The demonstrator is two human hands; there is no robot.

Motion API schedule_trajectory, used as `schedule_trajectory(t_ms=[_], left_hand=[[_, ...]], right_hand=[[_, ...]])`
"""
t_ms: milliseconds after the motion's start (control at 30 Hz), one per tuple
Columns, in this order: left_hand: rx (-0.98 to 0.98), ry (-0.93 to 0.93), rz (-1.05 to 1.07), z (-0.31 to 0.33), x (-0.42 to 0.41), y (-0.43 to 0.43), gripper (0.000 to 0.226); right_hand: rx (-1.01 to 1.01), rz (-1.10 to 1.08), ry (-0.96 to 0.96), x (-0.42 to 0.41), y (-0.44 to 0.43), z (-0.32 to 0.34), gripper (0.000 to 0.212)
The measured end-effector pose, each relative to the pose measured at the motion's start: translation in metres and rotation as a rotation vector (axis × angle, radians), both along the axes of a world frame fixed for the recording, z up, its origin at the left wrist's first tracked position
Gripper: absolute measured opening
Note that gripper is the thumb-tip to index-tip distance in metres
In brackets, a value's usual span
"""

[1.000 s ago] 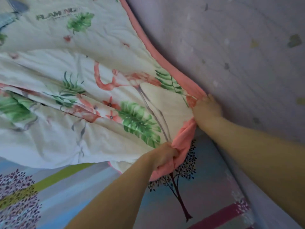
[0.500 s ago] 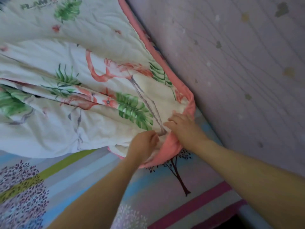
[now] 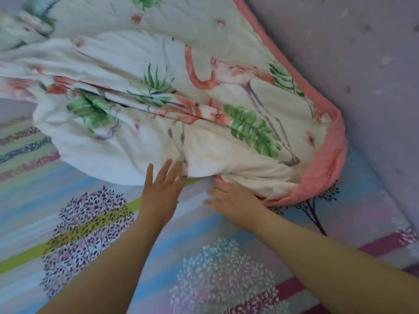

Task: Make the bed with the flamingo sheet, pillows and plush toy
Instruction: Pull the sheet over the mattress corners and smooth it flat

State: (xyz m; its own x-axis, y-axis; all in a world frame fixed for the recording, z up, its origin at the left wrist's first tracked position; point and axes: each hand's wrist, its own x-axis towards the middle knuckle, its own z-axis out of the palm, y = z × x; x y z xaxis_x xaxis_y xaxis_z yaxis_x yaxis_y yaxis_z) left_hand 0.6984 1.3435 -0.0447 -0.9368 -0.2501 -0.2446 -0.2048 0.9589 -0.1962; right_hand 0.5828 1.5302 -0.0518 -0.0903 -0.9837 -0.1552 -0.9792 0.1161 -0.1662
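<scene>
The flamingo sheet (image 3: 204,141) is seen lying bunched and creased across the upper part of the bed (image 3: 108,225), its white face printed with flamingos and green leaves. Its pink border (image 3: 326,168) is curled round the right-hand corner, which is pushed up close against the lilac wall (image 3: 362,64). A long fold is drawn across the middle of the cloth. The near part of the bed is left uncovered, and a striped cover with printed trees is shown there.

The left hand (image 3: 161,191) is laid against the sheet's lower edge, its fingers (image 3: 166,168) held straight and spread, the tips touching the white cloth. The right hand (image 3: 233,200) is placed just beside it, at the spot where the edge is gathered into a tuck; its fingers are stretched out toward the left and a little apart (they are blurred, so contact with the cloth cannot be told for certain). Nothing is seen pinched in either hand.
</scene>
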Motion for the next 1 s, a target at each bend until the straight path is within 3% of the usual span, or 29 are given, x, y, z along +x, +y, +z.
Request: schedule_trajectory(t_ms=[133, 233, 300, 433, 567, 733, 1000], left_hand=[[-0.023, -0.069, -0.008, -0.015, 0.009, -0.030, 0.086], [-0.062, -0.051, 0.006, -0.022, 0.003, -0.048, 0.080], [-0.098, -0.032, 0.040, -0.027, -0.004, -0.061, 0.075], [-0.100, 0.029, 0.073, -0.032, -0.031, -0.080, 0.084], [-0.041, 0.101, 0.117, -0.036, -0.060, -0.082, 0.082], [0.036, 0.024, 0.138, -0.050, -0.096, -0.092, 0.083], [0.161, 0.024, 0.104, -0.051, -0.119, -0.105, 0.057]], right_hand=[[0.163, -0.251, 0.089, -0.003, -0.029, -0.012, 0.036], [0.169, -0.417, 0.122, -0.010, -0.043, -0.013, 0.059], [0.170, -0.476, 0.178, -0.019, -0.053, -0.015, 0.060], [0.224, -0.514, 0.167, -0.033, -0.068, -0.026, 0.069], [0.293, -0.521, 0.107, -0.034, -0.078, -0.027, 0.056], [0.239, -0.478, 0.105, -0.040, -0.076, -0.041, 0.044], [0.162, -0.487, 0.043, -0.045, -0.071, -0.039, 0.037]])
